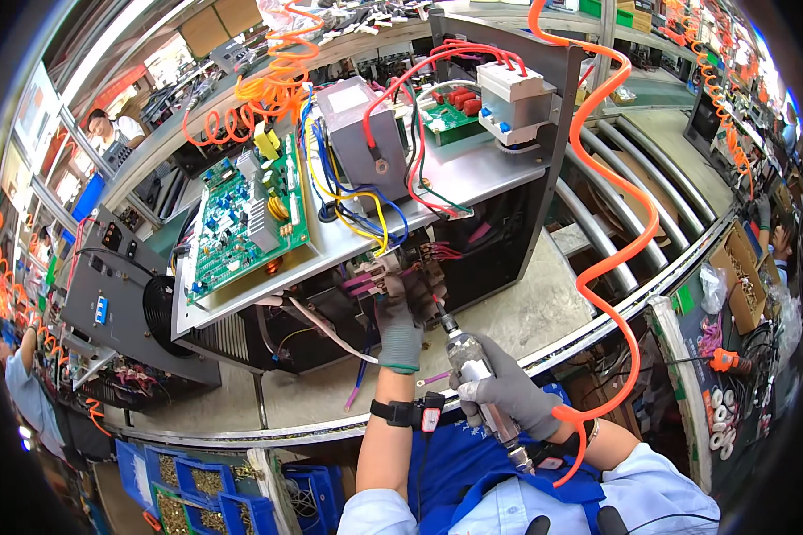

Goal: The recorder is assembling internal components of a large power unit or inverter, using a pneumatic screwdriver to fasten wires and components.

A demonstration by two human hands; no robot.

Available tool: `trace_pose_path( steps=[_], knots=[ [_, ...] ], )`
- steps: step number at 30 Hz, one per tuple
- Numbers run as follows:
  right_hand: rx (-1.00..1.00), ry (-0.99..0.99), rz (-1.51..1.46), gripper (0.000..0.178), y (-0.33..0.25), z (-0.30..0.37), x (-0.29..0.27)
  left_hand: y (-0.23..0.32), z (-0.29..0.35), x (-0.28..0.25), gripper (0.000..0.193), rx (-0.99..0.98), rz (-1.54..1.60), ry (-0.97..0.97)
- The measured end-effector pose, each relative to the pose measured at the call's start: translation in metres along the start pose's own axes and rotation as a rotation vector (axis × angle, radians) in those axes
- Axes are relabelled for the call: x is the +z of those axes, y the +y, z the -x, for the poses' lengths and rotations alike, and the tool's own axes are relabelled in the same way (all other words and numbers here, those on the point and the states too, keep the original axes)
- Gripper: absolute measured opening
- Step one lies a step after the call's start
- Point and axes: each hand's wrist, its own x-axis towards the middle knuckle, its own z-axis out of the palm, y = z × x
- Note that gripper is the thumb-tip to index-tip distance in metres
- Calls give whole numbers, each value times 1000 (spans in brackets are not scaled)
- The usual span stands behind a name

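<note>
My right hand [513, 388], in a grey glove, is wrapped round an air screwdriver [475, 370]. Its bit points up and away, into the shadowed front of a machine chassis. My left hand [399, 334], gloved in grey with a green cuff, reaches under the metal shelf [348, 247]. Its fingers look bent in among cables with purple sleeves [363, 283]; what they hold is hidden in shadow. On the shelf are a green circuit board [250, 214], a grey box-shaped part [363, 134] and a white-and-grey block [515, 102] with red wires. Yellow and blue wires [366, 207] hang over the shelf edge.
An orange air hose [629, 178] runs down to the screwdriver. Another chassis [120, 290] stands at left, and rollers [625, 187] lie to the right. Blue bins [207, 481] of small hardware are at lower left. A cardboard box [739, 276] and white rings [721, 419] are at right.
</note>
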Motion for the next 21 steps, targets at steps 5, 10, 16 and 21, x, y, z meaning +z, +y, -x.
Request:
trace_pose_path(
  steps=[5, 10, 16, 21],
  knots=[
    [-7, 19, 9, 78, 1, 0, 7, -2, 1, 1, 68, 71, -77, -11],
    [-51, 20, 54, 79, 4, -7, 3, -3, 1, 0, 67, 66, -130, -29],
    [-37, 21, 106, 81, 6, -7, -2, -6, -4, -6, 66, 62, -27, -66],
    [-77, 32, 117, 82, 6, -9, -1, -1, -5, -4, 66, -18, -173, -18]
  ],
)
